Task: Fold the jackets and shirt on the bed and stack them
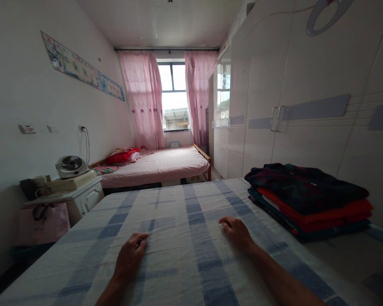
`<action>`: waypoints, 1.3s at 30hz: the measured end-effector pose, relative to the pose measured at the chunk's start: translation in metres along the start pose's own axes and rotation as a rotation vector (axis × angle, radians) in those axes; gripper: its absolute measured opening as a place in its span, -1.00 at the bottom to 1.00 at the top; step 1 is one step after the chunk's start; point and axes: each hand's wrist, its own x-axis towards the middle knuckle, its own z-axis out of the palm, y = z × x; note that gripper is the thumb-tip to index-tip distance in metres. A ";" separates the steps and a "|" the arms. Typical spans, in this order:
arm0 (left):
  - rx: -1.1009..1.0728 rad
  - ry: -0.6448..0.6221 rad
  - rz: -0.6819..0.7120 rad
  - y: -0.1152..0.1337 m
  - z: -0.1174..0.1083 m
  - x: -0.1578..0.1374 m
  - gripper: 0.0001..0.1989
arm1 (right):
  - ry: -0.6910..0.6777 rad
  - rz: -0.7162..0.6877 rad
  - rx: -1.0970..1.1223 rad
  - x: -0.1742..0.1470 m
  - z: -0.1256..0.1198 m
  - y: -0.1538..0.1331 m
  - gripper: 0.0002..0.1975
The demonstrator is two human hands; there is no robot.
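My left hand (pixel 132 251) is over the blue-and-white striped sheet (pixel 166 280) of the near bed, its fingers curled in and no object showing in them. To the right, my right hand (pixel 238 231) is also loosely closed above the same sheet, with nothing visible in its grasp. Whether either hand touches the cloth I cannot tell. Nearest to my right hand is a stack of folded clothes (pixel 306 191) at the bed's right side. A dark plaid garment lies on top, with red and dark teal ones beneath.
White wardrobes (pixel 261 93) line the right side. At left, a small fan (pixel 71 165) stands on a box on a white nightstand (pixel 91 197), beside a pink bag (pixel 43 223). Beyond is a second bed (pixel 166 163) with a pink sheet, below a window with pink curtains (pixel 140 97).
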 end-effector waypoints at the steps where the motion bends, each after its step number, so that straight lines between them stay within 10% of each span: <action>1: 0.001 0.003 0.003 0.000 0.000 0.000 -0.68 | -0.002 0.002 0.004 0.000 0.000 0.000 -0.67; 39: 0.005 -0.031 0.010 -0.009 0.002 0.002 -0.67 | 0.015 0.004 -0.013 -0.001 0.000 -0.001 -0.65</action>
